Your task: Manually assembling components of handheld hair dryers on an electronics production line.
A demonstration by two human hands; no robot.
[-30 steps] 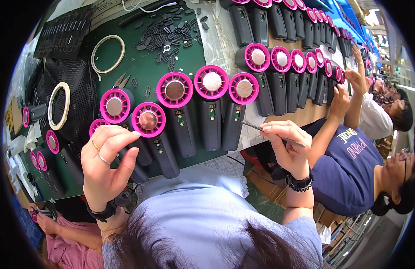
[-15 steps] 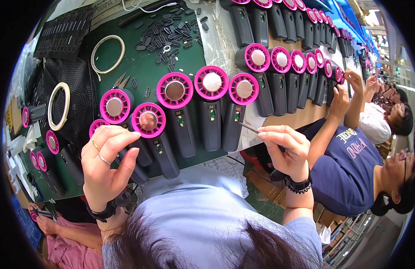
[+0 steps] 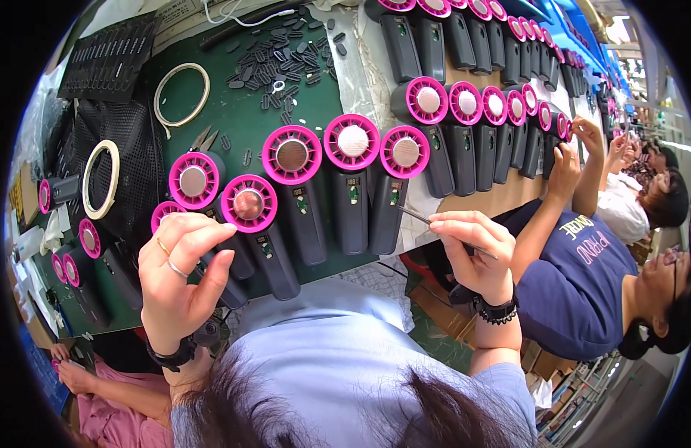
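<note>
We look down at two bare hands over a green desk (image 3: 230, 116) crowded with handheld fans. The left hand (image 3: 187, 269) curves inward, its thumb and index finger apart with a narrow gap between them. Its index fingertip is at the pink rim of the nearest fan (image 3: 248, 204); we cannot tell whether it touches. The right hand (image 3: 476, 250) pinches a thin metal tool (image 3: 415, 215) between thumb and fingers. We follow the tool leftward to its tip, just beside the small green board (image 3: 394, 196) on the handle of the rightmost fan (image 3: 405, 151) in the front group; contact is unclear.

In that group we see five round pink heads with metallic centres, their dark grey handles pointing toward us, and a sixth partly hidden behind the left hand. More rows of fans (image 3: 466, 102) run away on the right.

Beyond the front group we find a heap of small black oval pieces (image 3: 297, 56), a pair of scissors (image 3: 205, 140) and two cream tape rings, one (image 3: 156, 95) on the desk, the other (image 3: 86, 183) on black mesh (image 3: 140, 160). To the right, a co-worker in a dark blue shirt (image 3: 581, 291) reaches toward the far fans.
</note>
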